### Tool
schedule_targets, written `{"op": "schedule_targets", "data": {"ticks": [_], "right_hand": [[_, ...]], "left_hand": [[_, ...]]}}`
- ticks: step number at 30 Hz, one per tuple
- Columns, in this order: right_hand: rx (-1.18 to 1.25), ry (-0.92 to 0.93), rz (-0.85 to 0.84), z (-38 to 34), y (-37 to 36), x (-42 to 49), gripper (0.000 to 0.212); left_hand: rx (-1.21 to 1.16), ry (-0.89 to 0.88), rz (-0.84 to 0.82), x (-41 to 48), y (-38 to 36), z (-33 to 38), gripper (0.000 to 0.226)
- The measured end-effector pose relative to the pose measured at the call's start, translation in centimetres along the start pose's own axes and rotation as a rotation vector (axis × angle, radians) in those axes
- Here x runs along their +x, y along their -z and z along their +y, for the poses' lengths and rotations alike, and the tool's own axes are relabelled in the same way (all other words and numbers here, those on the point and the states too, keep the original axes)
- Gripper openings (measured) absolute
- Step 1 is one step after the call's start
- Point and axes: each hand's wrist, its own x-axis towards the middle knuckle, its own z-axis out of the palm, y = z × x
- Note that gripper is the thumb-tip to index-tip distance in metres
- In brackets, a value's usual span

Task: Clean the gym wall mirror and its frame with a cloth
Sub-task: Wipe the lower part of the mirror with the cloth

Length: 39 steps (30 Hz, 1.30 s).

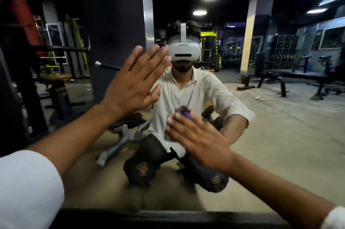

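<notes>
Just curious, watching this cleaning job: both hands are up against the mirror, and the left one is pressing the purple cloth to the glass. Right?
Not quite. The head view shows the purple cloth under the right hand, pressed to the mirror. The left hand is spread flat and holds nothing.

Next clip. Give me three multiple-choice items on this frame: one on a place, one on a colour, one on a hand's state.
1. Where is the cloth?
A) under the right hand, against the mirror
B) on the floor
C) draped over a bench

2. What colour is the cloth?
A) white
B) purple
C) yellow

3. How is the left hand?
A) clenched in a fist
B) open, fingers straight, at the mirror
C) holding a spray bottle

Answers:
1 A, the cloth peeks out from under the right hand on the glass.
2 B, the visible bit is purple.
3 B, its fingers are straight and hold nothing.
</notes>
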Motion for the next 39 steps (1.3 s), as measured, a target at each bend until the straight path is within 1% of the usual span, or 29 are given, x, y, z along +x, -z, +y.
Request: {"op": "schedule_targets", "data": {"ticks": [2, 3, 4, 5, 6, 9, 10, 11, 12, 13, 15, 16, 17, 18, 19, 21, 23, 25, 27, 29, 31, 32, 34, 35, 36, 38, 39], "right_hand": [[-0.051, 0.229, -0.089, -0.8, -1.7, -2.1, 0.061], [-0.056, 0.309, -0.105, 0.0, -2.0, -2.2, 0.065], [-0.063, 0.343, -0.095, 1.3, -1.6, -1.8, 0.066], [-0.088, 0.328, -0.073, 2.8, -0.4, -1.0, 0.064], [-0.119, 0.255, -0.019, 4.5, 1.2, 0.1, 0.061], [-0.118, -0.118, 0.091, 8.7, 5.7, 2.7, 0.055], [-0.114, -0.169, 0.096, 9.1, 6.3, 3.2, 0.056], [-0.122, -0.150, 0.072, 8.9, 6.7, 3.6, 0.056], [-0.132, -0.055, 0.028, 8.7, 6.6, 3.6, 0.056], [-0.142, 0.079, -0.038, 8.8, 6.5, 3.5, 0.055], [-0.180, 0.328, -0.148, 11.2, 7.6, 4.1, 0.052], [-0.207, 0.385, -0.161, 13.5, 8.9, 5.1, 0.053], [-0.231, 0.372, -0.153, 16.1, 10.4, 6.4, 0.054], [-0.241, 0.295, -0.110, 18.9, 12.1, 7.7, 0.057], [-0.239, 0.180, -0.040, 21.7, 13.9, 9.0, 0.058], [-0.230, -0.088, 0.118, 26.3, 17.4, 11.0, 0.056], [-0.186, -0.312, 0.256, 27.9, 19.2, 12.6, 0.050], [-0.137, -0.430, 0.345, 27.0, 18.7, 13.6, 0.049], [-0.128, -0.462, 0.376, 25.0, 16.9, 13.5, 0.049], [-0.113, -0.417, 0.342, 22.9, 15.3, 12.2, 0.050], [-0.097, -0.343, 0.250, 21.0, 13.9, 10.0, 0.056], [-0.090, -0.291, 0.194, 19.9, 13.1, 8.4, 0.059], [-0.090, -0.121, 0.082, 17.6, 11.5, 4.9, 0.064], [-0.109, -0.002, 0.016, 16.5, 11.0, 3.2, 0.064], [-0.144, 0.136, -0.060, 15.7, 10.8, 1.7, 0.062], [-0.221, 0.385, -0.202, 16.2, 11.3, 0.0, 0.058], [-0.243, 0.418, -0.225, 17.2, 12.0, -0.3, 0.057]], "left_hand": [[-0.002, 0.006, -0.003, 0.3, 0.3, 0.0, 0.068], [-0.004, 0.010, -0.009, 0.3, 0.3, -0.1, 0.068], [-0.006, 0.012, -0.015, 0.4, 0.4, 0.0, 0.067], [-0.007, 0.012, -0.016, 0.4, 0.4, 0.1, 0.066], [-0.010, 0.015, -0.012, 0.5, 0.5, 0.2, 0.066], [-0.017, 0.058, 0.003, 1.0, 0.6, 1.3, 0.068], [-0.012, 0.088, 0.010, 1.5, 0.8, 1.8, 0.067], [-0.007, 0.117, 0.025, 2.3, 1.0, 2.1, 0.063], [0.000, 0.135, 0.039, 3.3, 1.4, 2.3, 0.058], [0.007, 0.137, 0.047, 4.5, 1.9, 2.1, 0.054], [0.023, 0.100, 0.030, 7.4, 2.9, 1.1, 0.054], [0.031, 0.078, 0.012, 9.0, 3.3, 0.4, 0.059], [0.041, 0.063, -0.005, 10.7, 3.5, -0.2, 0.064], [0.051, 0.064, -0.021, 12.3, 3.7, -0.8, 0.070], [0.058, 0.081, -0.035, 13.7, 3.8, -1.1, 0.074], [0.079, 0.141, -0.054, 15.8, 3.9, -1.4, 0.077], [0.133, 0.181, -0.084, 16.6, 3.6, -1.1, 0.081], [0.174, 0.211, -0.122, 16.5, 2.9, -0.3, 0.082], [0.168, 0.235, -0.128, 16.3, 2.4, 0.4, 0.082], [0.156, 0.251, -0.125, 16.1, 2.2, 0.8, 0.082], [0.142, 0.245, -0.124, 15.7, 2.2, 0.8, 0.083], [0.132, 0.215, -0.122, 15.5, 2.1, 0.8, 0.082], [0.105, 0.059, -0.128, 14.9, 2.0, 1.4, 0.080], [0.091, -0.037, -0.138, 14.3, 1.8, 2.0, 0.079], [0.074, -0.093, -0.144, 13.7, 1.6, 2.9, 0.080], [0.031, -0.059, -0.131, 12.6, 1.0, 4.8, 0.081], [0.014, -0.013, -0.114, 12.2, 0.7, 5.7, 0.080]]}}
